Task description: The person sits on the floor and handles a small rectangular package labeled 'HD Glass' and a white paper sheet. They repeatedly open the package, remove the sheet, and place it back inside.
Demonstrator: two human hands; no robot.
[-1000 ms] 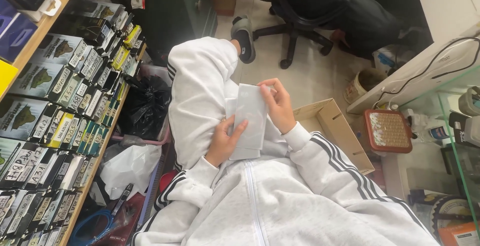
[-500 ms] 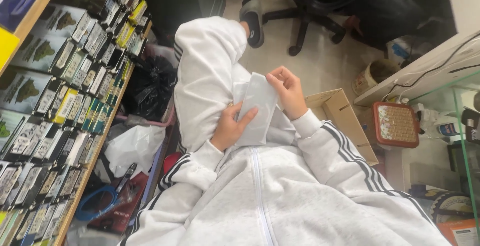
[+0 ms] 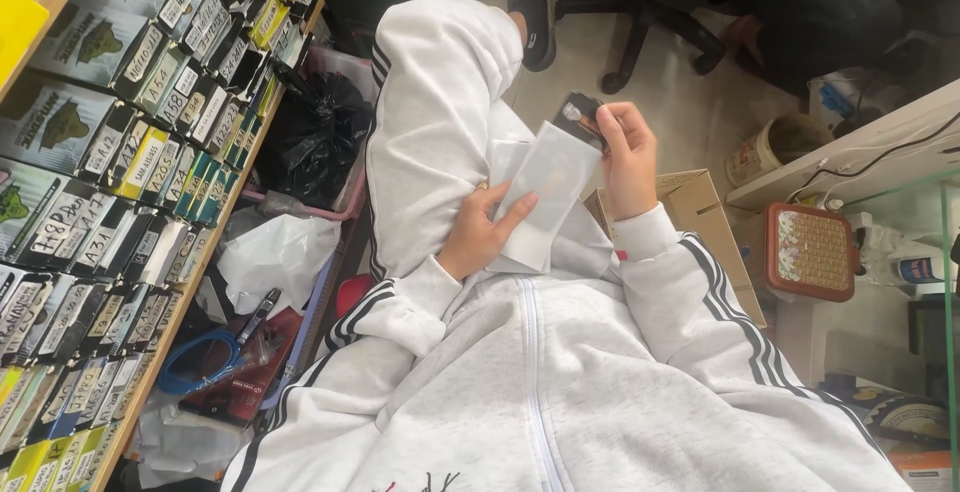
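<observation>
**Both hands on a flat white packet over the lap**

The person sat in a pale grey tracksuit with dark stripes, and the white packet (image 3: 545, 192) lay tilted across the lap, just above the jacket zip (image 3: 535, 382). The left hand (image 3: 482, 234) cupped the packet's lower edge from the side of the raised knee (image 3: 440, 62), fingers narrow and curled under it, the thumb laid flat on its face. The right hand (image 3: 628, 160) closed on a small dark card (image 3: 582, 118) that stuck out of the packet's top end, pinching it between thumb and fingers. A second pale sheet (image 3: 505, 157) showed just behind the packet, toward the knee.

Beside the packet, past the right wrist, stood an open cardboard box (image 3: 705, 217) on the floor. Further out from the packet on that side sat a red-rimmed tray (image 3: 812, 252). On the knee side, well apart from the packet, a black bag (image 3: 315, 137) and a white bag (image 3: 275, 257) filled a bin below shelves of small labelled boxes (image 3: 130, 162). Beyond the packet's top end stood an office chair base (image 3: 650, 22).
</observation>
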